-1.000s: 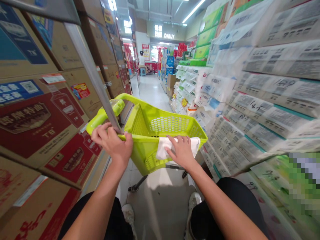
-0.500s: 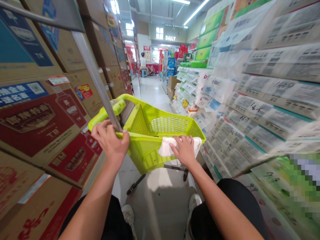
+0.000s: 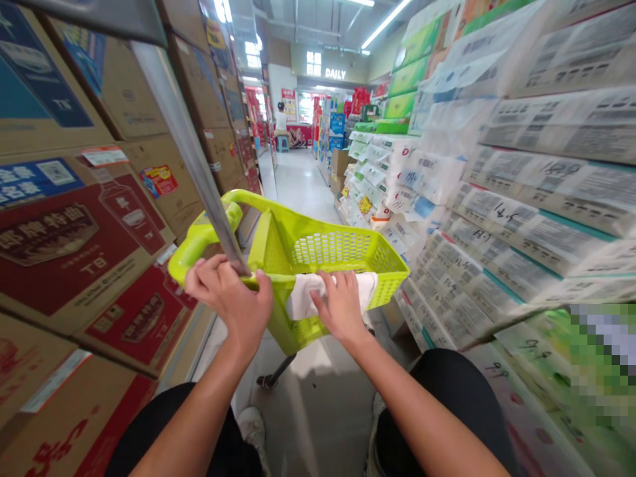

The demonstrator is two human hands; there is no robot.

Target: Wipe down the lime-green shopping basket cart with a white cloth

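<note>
Here is a lime-green shopping basket point(image 3: 322, 255) standing on a dark wheeled frame in a narrow store aisle, right in front of the person's knees. It is a bright, glossy plastic, with a smooth solid rim and walls pierced by a fine grid of small holes; its long curved handle point(image 3: 209, 228) of the same green arcs up and over on the left side. The left hand point(image 3: 231, 301) is clamped shut on the near left corner of the rim, fingers wrapped over the edge, right where a grey metal shelf post point(image 3: 191, 159) slants down in front of it. The right hand point(image 3: 340, 308) lies flat, fingers spread, pressing a white cloth point(image 3: 308, 295) against the near rim; the cloth is draped over the edge, hanging partly outside the basket wall. Inside the basket nothing can be made out past the cloth. On the left, stacked brown and red cartons point(image 3: 74, 245) crowd close to the basket; on the right, wrapped packs of white paper goods point(image 3: 521, 225) rise in a leaning wall, just beside its far corner. Pale floor tiles point(image 3: 318, 397) show beneath the frame, between the person's dark-clad legs.
</note>
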